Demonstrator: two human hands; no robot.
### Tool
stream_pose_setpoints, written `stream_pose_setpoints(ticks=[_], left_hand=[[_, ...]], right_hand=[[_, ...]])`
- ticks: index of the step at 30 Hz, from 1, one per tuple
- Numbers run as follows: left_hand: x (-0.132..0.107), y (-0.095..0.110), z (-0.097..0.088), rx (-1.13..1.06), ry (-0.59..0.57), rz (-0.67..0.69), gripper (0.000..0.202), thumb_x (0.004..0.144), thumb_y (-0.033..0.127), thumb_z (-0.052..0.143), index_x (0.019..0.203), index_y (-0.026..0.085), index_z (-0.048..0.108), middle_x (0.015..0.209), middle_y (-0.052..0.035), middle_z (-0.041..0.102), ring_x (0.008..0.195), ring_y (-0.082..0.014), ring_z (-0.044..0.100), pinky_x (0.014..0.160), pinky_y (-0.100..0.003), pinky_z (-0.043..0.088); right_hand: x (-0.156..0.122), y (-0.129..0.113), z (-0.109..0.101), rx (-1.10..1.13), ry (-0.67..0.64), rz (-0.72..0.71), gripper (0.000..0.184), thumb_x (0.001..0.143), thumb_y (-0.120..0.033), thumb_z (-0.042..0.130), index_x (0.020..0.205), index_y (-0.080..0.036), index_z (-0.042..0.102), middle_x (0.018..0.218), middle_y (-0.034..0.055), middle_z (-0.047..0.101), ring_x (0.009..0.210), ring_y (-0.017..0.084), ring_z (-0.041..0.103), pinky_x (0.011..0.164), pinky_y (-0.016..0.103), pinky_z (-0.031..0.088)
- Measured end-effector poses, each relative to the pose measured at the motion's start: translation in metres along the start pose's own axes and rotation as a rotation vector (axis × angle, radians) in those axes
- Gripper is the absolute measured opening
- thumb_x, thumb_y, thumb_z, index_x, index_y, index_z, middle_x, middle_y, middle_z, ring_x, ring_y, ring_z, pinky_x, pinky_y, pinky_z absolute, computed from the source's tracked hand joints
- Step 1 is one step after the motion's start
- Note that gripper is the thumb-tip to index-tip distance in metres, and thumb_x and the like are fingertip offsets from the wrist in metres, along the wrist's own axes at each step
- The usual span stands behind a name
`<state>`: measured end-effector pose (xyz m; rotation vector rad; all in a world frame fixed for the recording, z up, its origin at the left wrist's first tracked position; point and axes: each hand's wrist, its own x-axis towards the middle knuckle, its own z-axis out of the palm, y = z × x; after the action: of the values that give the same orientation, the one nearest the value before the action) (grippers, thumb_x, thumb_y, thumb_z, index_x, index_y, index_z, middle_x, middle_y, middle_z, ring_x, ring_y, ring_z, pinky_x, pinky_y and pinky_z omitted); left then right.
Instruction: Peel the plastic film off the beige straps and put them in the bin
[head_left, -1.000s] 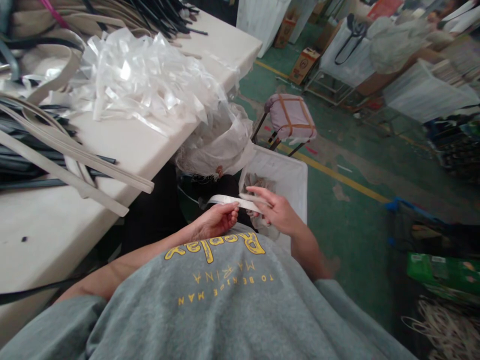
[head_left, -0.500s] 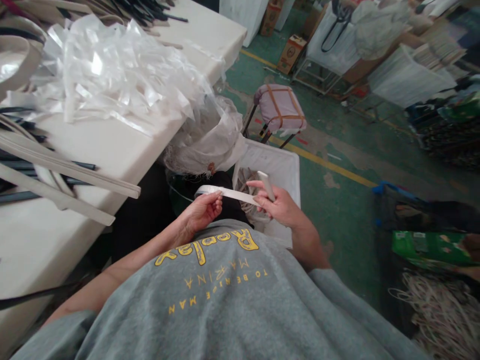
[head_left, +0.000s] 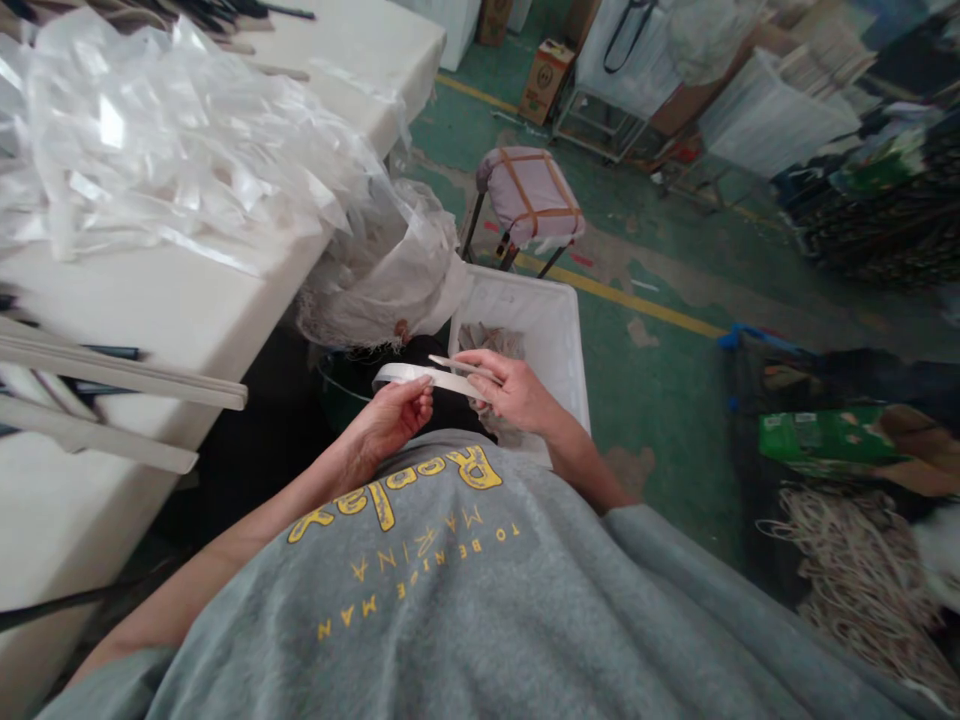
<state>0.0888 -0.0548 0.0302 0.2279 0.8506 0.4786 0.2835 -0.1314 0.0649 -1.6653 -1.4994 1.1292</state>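
A narrow white strap (head_left: 454,384) runs between my two hands in front of my waist, its left end curling back over dark trousers. My left hand (head_left: 403,410) is closed, pinching the strap between thumb and fingers. Opposite it, my right hand (head_left: 517,388) grips the strap's right part. The same hand also holds a slim, pale, flat tool (head_left: 459,366), which points left just above the strap; its exact kind I cannot make out. My right fingertips are partly hidden behind the strap and tool.
Left, a white table (head_left: 247,335) carries crumpled clear plastic (head_left: 195,140) and pale straps (head_left: 120,365). Beyond my hands stands a white bin (head_left: 559,330) with scraps inside. Farther off is a cushioned stool (head_left: 531,195); tangled cords (head_left: 855,590) lie at right.
The pale tool has swung from upright to nearly level, pointing left along the strap. My right hand has turned and come closer to the left. The whole view has shifted slightly.
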Motion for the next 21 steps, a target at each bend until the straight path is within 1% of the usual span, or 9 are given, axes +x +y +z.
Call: stream_pose_setpoints(ticks=[4, 7, 10, 12, 14, 15, 17, 19, 21], left_hand=[[-0.002, -0.009, 0.006, 0.063, -0.027, -0.004, 0.014, 0.083, 0.006, 0.071, 0.073, 0.011, 0.063, 0.061, 0.0009, 0.06, 0.049, -0.0042, 0.054, 0.049, -0.012, 0.049], [-0.003, -0.009, 0.007, 0.072, -0.036, 0.022, 0.013, 0.086, 0.006, 0.067, 0.074, 0.01, 0.064, 0.062, -0.0002, 0.06, 0.049, -0.0043, 0.054, 0.05, -0.012, 0.049], [-0.006, -0.001, 0.006, 0.026, -0.025, 0.007, 0.012, 0.089, 0.004, 0.061, 0.078, 0.009, 0.064, 0.063, -0.0006, 0.06, 0.05, -0.0046, 0.054, 0.049, -0.012, 0.049], [-0.007, 0.006, 0.004, -0.032, -0.03, -0.013, 0.012, 0.09, 0.003, 0.058, 0.082, 0.01, 0.064, 0.063, 0.0002, 0.059, 0.05, -0.0049, 0.054, 0.048, -0.012, 0.048], [-0.009, 0.012, 0.003, -0.086, -0.049, -0.037, 0.012, 0.09, 0.003, 0.057, 0.083, 0.011, 0.063, 0.062, 0.0012, 0.056, 0.05, -0.0051, 0.053, 0.047, -0.012, 0.048], [-0.01, 0.014, 0.003, -0.104, -0.059, -0.052, 0.012, 0.091, 0.004, 0.056, 0.083, 0.012, 0.062, 0.062, 0.0016, 0.055, 0.049, -0.0052, 0.053, 0.047, -0.012, 0.048], [-0.01, 0.016, 0.004, -0.117, -0.065, -0.081, 0.013, 0.092, 0.004, 0.055, 0.082, 0.012, 0.061, 0.062, 0.0017, 0.055, 0.049, -0.0049, 0.052, 0.047, -0.012, 0.048], [-0.009, 0.015, 0.005, -0.098, -0.055, -0.103, 0.015, 0.092, 0.004, 0.054, 0.081, 0.012, 0.061, 0.062, 0.001, 0.056, 0.048, -0.0047, 0.052, 0.047, -0.012, 0.049], [-0.009, 0.012, 0.005, -0.057, -0.05, -0.11, 0.016, 0.092, 0.004, 0.054, 0.08, 0.012, 0.061, 0.063, -0.0003, 0.058, 0.049, -0.0052, 0.054, 0.049, -0.013, 0.05]], right_hand=[[0.018, -0.005, 0.026, 0.023, 0.023, -0.043, 0.037, 0.096, -0.023, 0.051, 0.132, -0.021, 0.06, 0.068, -0.0041, 0.061, 0.052, 0.007, 0.054, 0.051, 0.018, 0.044], [0.03, -0.006, 0.034, 0.048, 0.028, -0.071, 0.034, 0.096, -0.027, 0.051, 0.129, -0.022, 0.062, 0.082, -0.0013, 0.066, 0.058, 0.007, 0.057, 0.053, 0.018, 0.045], [0.035, 0.004, 0.022, 0.109, 0.048, -0.094, 0.034, 0.096, -0.034, 0.052, 0.126, -0.021, 0.064, 0.088, 0.0007, 0.068, 0.057, 0.007, 0.055, 0.053, 0.019, 0.045], [0.034, 0.016, 0.008, 0.196, 0.134, -0.096, 0.038, 0.098, -0.043, 0.049, 0.123, -0.02, 0.065, 0.087, 0.0015, 0.069, 0.053, 0.007, 0.051, 0.052, 0.02, 0.046], [0.031, 0.027, -0.002, 0.247, 0.218, -0.102, 0.043, 0.098, -0.051, 0.048, 0.122, -0.02, 0.066, 0.097, 0.0041, 0.071, 0.055, 0.007, 0.053, 0.054, 0.021, 0.049], [0.029, 0.03, -0.005, 0.244, 0.222, -0.127, 0.044, 0.096, -0.053, 0.05, 0.122, -0.02, 0.067, 0.107, 0.0062, 0.071, 0.061, 0.008, 0.058, 0.059, 0.022, 0.052], [0.024, 0.03, -0.004, 0.185, 0.151, -0.251, 0.044, 0.093, -0.052, 0.059, 0.123, -0.021, 0.068, 0.126, 0.0093, 0.068, 0.091, 0.016, 0.068, 0.079, 0.029, 0.057], [0.021, 0.024, 0.004, 0.111, 0.057, -0.426, 0.041, 0.09, -0.047, 0.066, 0.123, -0.023, 0.068, 0.138, 0.0102, 0.062, 0.121, 0.022, 0.061, 0.101, 0.037, 0.051], [0.021, 0.017, 0.014, 0.079, 0.021, -0.547, 0.035, 0.092, -0.043, 0.065, 0.121, -0.024, 0.07, 0.138, 0.0103, 0.062, 0.128, 0.022, 0.058, 0.108, 0.039, 0.045]])
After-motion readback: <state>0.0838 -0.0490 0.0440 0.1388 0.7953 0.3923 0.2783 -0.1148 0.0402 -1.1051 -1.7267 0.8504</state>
